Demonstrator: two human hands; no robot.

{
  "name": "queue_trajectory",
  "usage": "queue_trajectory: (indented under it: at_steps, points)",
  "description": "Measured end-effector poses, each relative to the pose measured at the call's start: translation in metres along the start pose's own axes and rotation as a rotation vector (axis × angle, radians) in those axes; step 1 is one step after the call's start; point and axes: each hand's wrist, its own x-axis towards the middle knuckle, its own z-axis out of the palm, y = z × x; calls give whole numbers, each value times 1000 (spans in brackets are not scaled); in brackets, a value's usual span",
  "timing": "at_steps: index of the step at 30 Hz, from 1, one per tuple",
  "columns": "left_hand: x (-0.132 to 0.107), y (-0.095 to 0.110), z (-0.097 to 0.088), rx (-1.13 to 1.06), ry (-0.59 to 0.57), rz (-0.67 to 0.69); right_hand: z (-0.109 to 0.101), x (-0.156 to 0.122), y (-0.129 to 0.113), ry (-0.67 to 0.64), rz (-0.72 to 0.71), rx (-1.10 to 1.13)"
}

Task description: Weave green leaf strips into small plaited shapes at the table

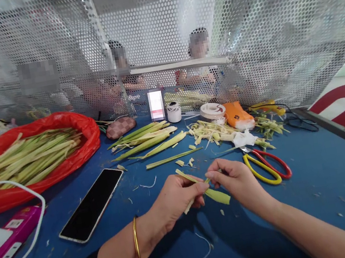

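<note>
My left hand (183, 191), with a gold bangle at the wrist, pinches pale green strips of corn husk (218, 196) between thumb and fingers. One broad piece sticks out to the right below my fingers, and a narrow end points up and left. My right hand (230, 175) is closed on a thin part of the same husk, close to the left thumb. The exact grip of its fingertips is partly hidden. To the right of it lie scissors (268, 167) with one yellow and one red handle. Whole husk leaves (157, 140) lie in a row beyond my hands.
A red plastic bag (87, 126) full of long husks stands left, near a black-screened phone (92, 205) and a purple power strip (20, 231). Trimmed scraps (209, 131), a tape roll (212, 111) and an orange packet (238, 115) lie behind. People sit beyond the perforated screen (157, 25).
</note>
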Motion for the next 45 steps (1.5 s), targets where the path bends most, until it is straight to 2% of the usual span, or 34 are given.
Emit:
queue_trajectory:
  at_steps: [3, 6, 8, 12, 16, 21, 25, 29, 38, 40, 44, 45]
  points:
    - [1, 0, 0, -92, 102, 9, -1, 1, 0, 84, -86, -16]
    - [3, 0, -2, -209, 217, 53, -2, 0, 0, 247, -184, -34]
    - [3, 1, -3, -255, 238, 82, -1, -1, 0, 224, -190, -26]
    - [1, 1, -1, -221, 104, 98, 6, -4, -2, 18, -54, 201]
    - [-3, 0, 4, -157, 56, 89, 12, -5, -4, 32, 75, 364]
    - [-4, 0, 3, -236, 8, 47, 12, -5, -9, -35, 168, 597]
    - [-4, 1, 2, -272, -58, 18, 12, -4, -11, -27, 182, 626]
    - [-7, 3, 3, -255, -68, 46, 12, -5, -9, -36, 165, 637]
    - [-6, 0, 3, -239, -78, 66, 16, -10, -4, -33, 298, 820]
    - [-5, 2, 2, -227, 5, 96, 15, -9, -6, -18, 329, 849]
    - [-2, 7, -2, -125, 364, 291, 11, -8, -11, 12, 406, 913]
    - [-1, 8, -3, -69, 420, 345, 10, -8, -12, 9, 421, 922]
